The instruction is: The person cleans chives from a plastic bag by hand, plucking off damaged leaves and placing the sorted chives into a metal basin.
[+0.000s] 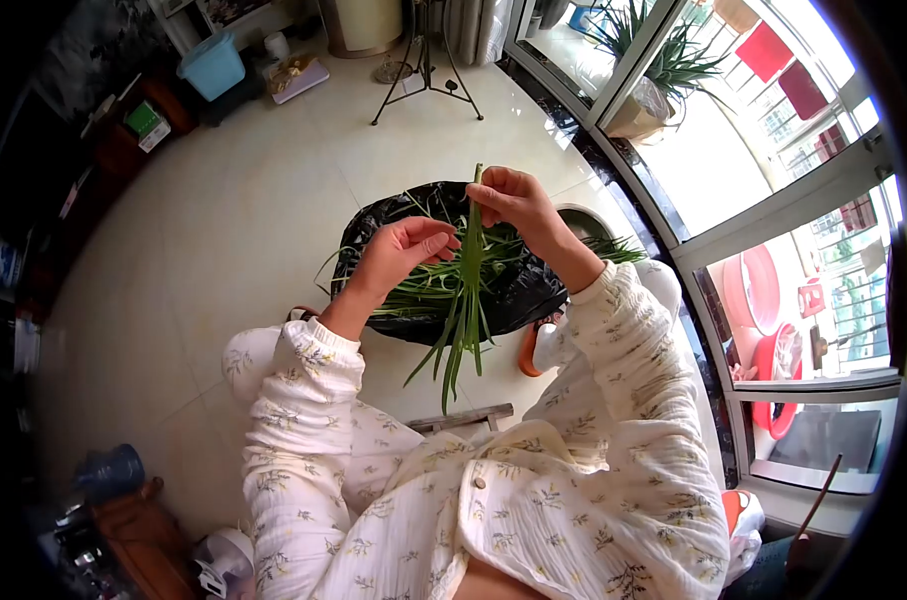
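My right hand pinches a small bunch of garlic chives by the pale stem end. The long flat green leaves hang down toward my lap. Just left of the bunch is my left hand, its fingers loosely bent and its thumb a little apart, with nothing visible in it. Below both hands, a container lined with a black plastic bag holds many more loose green leaves. Partly behind my right forearm stands a round bowl, with green leaves beside it.
Under my seat edge a wooden stool shows. Ahead are a black metal stand and a blue bin. Sliding glass doors run along the right, with a potted plant beyond. A brown bag lies at lower left.
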A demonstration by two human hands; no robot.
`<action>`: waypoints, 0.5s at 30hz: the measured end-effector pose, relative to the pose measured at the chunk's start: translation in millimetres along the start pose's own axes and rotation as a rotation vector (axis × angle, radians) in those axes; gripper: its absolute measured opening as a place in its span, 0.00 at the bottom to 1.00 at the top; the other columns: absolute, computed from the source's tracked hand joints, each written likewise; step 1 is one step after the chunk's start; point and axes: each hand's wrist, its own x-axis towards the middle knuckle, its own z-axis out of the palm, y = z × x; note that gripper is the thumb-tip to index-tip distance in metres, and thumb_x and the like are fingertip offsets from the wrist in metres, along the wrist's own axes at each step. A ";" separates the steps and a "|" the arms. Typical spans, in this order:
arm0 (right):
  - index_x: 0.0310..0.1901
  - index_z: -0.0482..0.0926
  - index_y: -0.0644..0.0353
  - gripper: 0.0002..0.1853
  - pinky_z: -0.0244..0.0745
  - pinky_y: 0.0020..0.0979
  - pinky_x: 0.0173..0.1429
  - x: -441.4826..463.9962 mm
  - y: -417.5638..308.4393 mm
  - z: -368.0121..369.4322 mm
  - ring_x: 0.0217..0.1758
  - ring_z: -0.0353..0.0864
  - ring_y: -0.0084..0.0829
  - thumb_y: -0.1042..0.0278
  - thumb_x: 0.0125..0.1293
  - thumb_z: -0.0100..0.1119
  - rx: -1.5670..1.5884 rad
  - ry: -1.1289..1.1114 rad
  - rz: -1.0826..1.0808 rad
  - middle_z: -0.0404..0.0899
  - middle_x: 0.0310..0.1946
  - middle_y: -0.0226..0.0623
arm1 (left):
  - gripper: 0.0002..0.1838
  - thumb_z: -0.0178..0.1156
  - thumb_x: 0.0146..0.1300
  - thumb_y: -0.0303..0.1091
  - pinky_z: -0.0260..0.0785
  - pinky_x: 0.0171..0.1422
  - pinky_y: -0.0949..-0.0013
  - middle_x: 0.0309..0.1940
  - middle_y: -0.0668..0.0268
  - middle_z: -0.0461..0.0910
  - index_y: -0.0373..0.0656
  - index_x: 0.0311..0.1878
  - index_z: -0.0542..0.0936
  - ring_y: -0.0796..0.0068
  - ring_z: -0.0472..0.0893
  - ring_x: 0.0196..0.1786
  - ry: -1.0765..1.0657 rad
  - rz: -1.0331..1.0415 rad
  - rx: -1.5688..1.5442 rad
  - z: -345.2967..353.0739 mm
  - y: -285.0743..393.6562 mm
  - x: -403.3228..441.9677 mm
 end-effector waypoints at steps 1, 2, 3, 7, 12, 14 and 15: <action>0.29 0.74 0.60 0.12 0.68 0.18 0.29 1.0 9.4 2.0 0.23 0.72 0.15 0.62 0.64 0.62 0.006 0.020 0.023 0.74 0.22 0.24 | 0.13 0.59 0.64 0.32 0.73 0.48 0.75 0.39 0.64 0.82 0.36 0.48 0.77 0.77 0.81 0.40 0.021 -0.013 0.011 5.8 -4.4 1.4; 0.28 0.74 0.60 0.12 0.67 0.18 0.28 2.4 19.3 2.9 0.22 0.72 0.15 0.63 0.63 0.63 0.012 0.041 0.047 0.74 0.21 0.24 | 0.12 0.60 0.63 0.31 0.74 0.46 0.75 0.38 0.64 0.82 0.35 0.47 0.78 0.78 0.81 0.39 0.042 -0.027 0.021 10.4 -9.3 3.5; 0.27 0.74 0.60 0.13 0.65 0.17 0.25 3.5 29.1 3.0 0.20 0.70 0.15 0.63 0.61 0.65 -0.011 0.022 0.035 0.73 0.19 0.25 | 0.10 0.63 0.61 0.29 0.74 0.41 0.77 0.36 0.65 0.82 0.36 0.43 0.78 0.80 0.81 0.36 0.067 -0.018 -0.037 12.8 -19.4 8.1; 0.27 0.74 0.61 0.13 0.63 0.18 0.22 5.9 49.9 5.3 0.19 0.69 0.15 0.63 0.62 0.64 -0.050 0.004 0.066 0.73 0.18 0.26 | 0.06 0.60 0.63 0.29 0.72 0.37 0.77 0.32 0.70 0.81 0.38 0.41 0.78 0.81 0.80 0.34 0.107 -0.114 0.161 10.3 -39.9 18.7; 0.30 0.77 0.62 0.11 0.63 0.18 0.22 10.0 63.6 2.4 0.19 0.69 0.15 0.63 0.64 0.62 -0.045 0.047 0.106 0.74 0.19 0.26 | 0.07 0.55 0.67 0.32 0.72 0.37 0.77 0.31 0.70 0.80 0.40 0.40 0.78 0.82 0.80 0.32 0.139 -0.220 0.022 2.6 -46.7 22.8; 0.33 0.79 0.65 0.11 0.65 0.18 0.23 4.9 71.3 1.5 0.20 0.71 0.15 0.64 0.64 0.61 -0.088 0.012 0.111 0.76 0.21 0.27 | 0.07 0.54 0.68 0.32 0.73 0.37 0.77 0.31 0.70 0.80 0.40 0.40 0.78 0.82 0.80 0.32 0.165 -0.250 -0.019 3.0 -44.9 22.1; 0.34 0.79 0.66 0.11 0.66 0.19 0.23 0.6 75.5 2.9 0.20 0.71 0.15 0.64 0.64 0.61 -0.082 -0.011 0.120 0.76 0.21 0.27 | 0.07 0.53 0.68 0.32 0.73 0.37 0.76 0.31 0.70 0.80 0.40 0.40 0.78 0.81 0.80 0.31 0.174 -0.256 -0.002 3.5 -44.7 22.1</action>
